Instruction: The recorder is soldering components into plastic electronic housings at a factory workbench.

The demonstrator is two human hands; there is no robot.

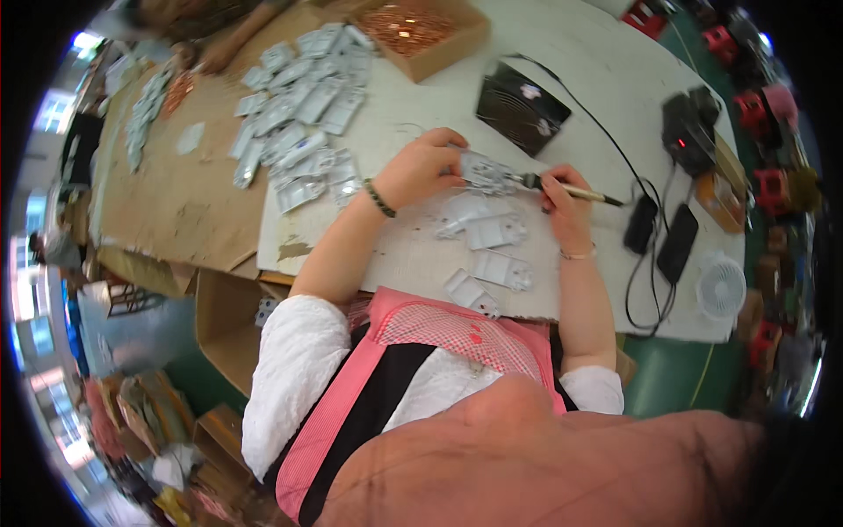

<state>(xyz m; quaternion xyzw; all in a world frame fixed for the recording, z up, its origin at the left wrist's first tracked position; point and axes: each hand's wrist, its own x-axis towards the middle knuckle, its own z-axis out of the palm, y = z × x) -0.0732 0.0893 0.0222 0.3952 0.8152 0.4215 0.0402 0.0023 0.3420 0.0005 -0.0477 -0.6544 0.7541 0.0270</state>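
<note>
My left hand (426,167) is closed on the left end of a pale plastic casing (480,167), pinning it on the white table. In my right hand (568,206) is a soldering iron (600,195), gripped like a pen. Its tip points left and meets or nearly meets the casing's right end; the exact contact is too small to tell. Nearer to me lie several similar casings (496,230), spread loosely between my forearms. A larger heap of casings (307,97) covers the table to the left of my left hand.
Beyond the iron stands a black box-shaped device (522,107) with a cable. A black unit with a red light (689,132), black power adapters (677,243) and a small white fan (722,287) sit right. A cardboard box (421,39) holds copper-coloured pieces. Another person's hand (215,57) works far left.
</note>
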